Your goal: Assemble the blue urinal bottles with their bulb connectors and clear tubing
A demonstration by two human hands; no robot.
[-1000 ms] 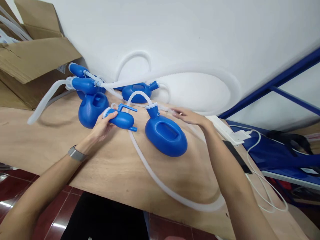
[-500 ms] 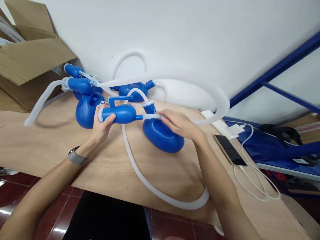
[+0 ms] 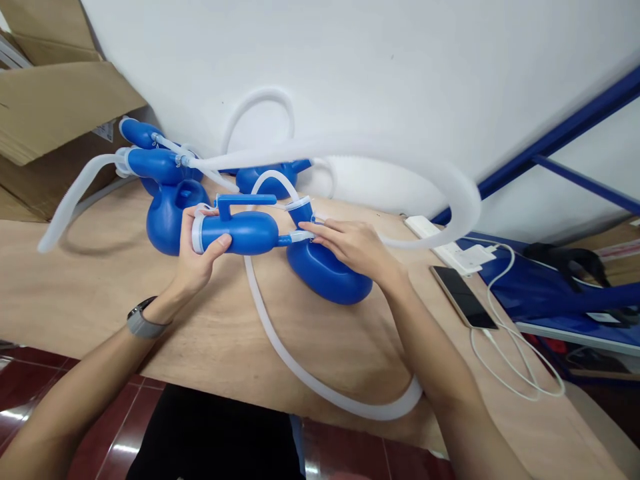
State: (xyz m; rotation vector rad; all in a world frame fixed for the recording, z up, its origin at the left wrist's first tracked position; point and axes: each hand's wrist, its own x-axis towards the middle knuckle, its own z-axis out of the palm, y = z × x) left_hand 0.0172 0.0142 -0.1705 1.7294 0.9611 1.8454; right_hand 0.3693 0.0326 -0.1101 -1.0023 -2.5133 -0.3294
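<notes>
The left hand (image 3: 200,257) is closing firmly around the wide end of a small blue bottle (image 3: 243,231), with the thumb below and the fingers over the white ring at its mouth. It is holding the bottle just above the wooden table (image 3: 100,287). The long axis of the bottle is running almost level, from 9 o'clock to 3 o'clock, with the flat handle on top and the thin nozzle (image 3: 286,239) pointing to 3 o'clock.

The right hand (image 3: 357,250) is meeting it there. Its thumb and first fingers are pressing together on the end of a thin clear tube (image 3: 303,235). This end is either touching the nozzle tip or sitting a little over it; the view is not showing which. So the tube end is lying at 3 o'clock from the left grip, in line with the bottle's axis, and the right hand is the nearer one to it.

Under the right hand a blue pan (image 3: 330,273) is resting on the table, its neck at 12 o'clock from the tube end. A white hose (image 3: 320,383) is looping over the table toward 6 o'clock. A thick ribbed hose (image 3: 457,190) is arching in the air above. More blue vessels (image 3: 167,210) are lying at 10 o'clock near the wall, beside a cardboard box (image 3: 60,100). A phone (image 3: 463,297) and a power strip (image 3: 440,248) are lying at 3 o'clock.
</notes>
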